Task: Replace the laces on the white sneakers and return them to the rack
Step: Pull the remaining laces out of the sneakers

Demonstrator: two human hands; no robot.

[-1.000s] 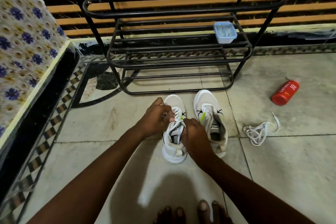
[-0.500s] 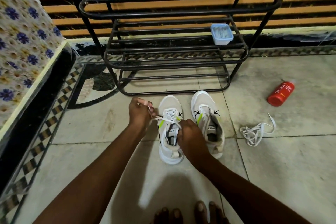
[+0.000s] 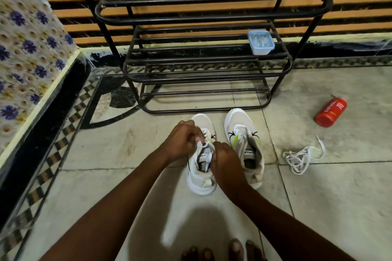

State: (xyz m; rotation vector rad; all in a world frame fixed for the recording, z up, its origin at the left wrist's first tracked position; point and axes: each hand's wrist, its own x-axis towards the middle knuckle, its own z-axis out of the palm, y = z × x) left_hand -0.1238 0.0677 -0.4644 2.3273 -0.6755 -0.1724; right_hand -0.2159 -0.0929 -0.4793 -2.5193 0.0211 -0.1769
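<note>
Pinching one end of the white lace, the left hand sits over the left sneaker. Its grip is clamped tight. The shoe points long-ways, heel near the person, toe at the rack. The right hand touches the shoe's right side, its grip curled on the lace too. Both hands are on the shoe, so the next pull should go up and out. The other sneaker stands just beside. A loose lace lies farther right.
</note>
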